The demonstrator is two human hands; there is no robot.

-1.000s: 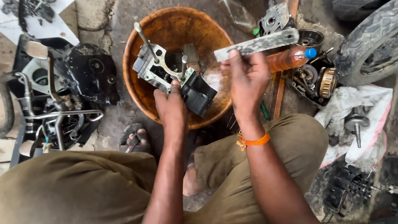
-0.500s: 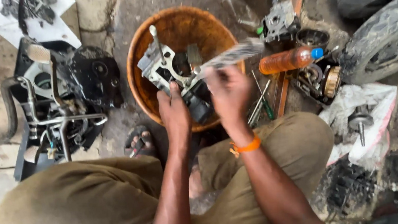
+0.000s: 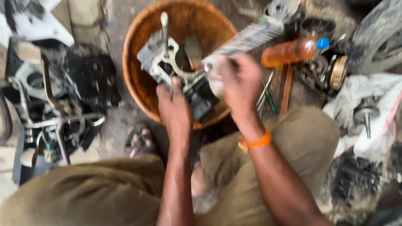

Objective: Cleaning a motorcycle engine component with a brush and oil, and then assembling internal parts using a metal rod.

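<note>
Head view: left hand (image 3: 175, 105) clamped on a metal engine part (image 3: 172, 64), propping it over the orange basin (image 3: 135, 85), likely to catch drips and bits; right hand (image 3: 241, 83) closed round a long flat tool (image 3: 248, 38), angled at the part. Blurred throughout: fingers (image 3: 175, 83) partly hidden behind the part, tool's kind unclear, tyre (image 3: 392, 28) cut off at the edge.

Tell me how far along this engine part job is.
Done: the metal engine part is off the machine and sits over the orange basin. In hand: the left hand steadies it while the right hand holds a long brush-like tool, blurred, against it. Left: the dismantled engine assembly and loose parts lie around on the ground.
</note>
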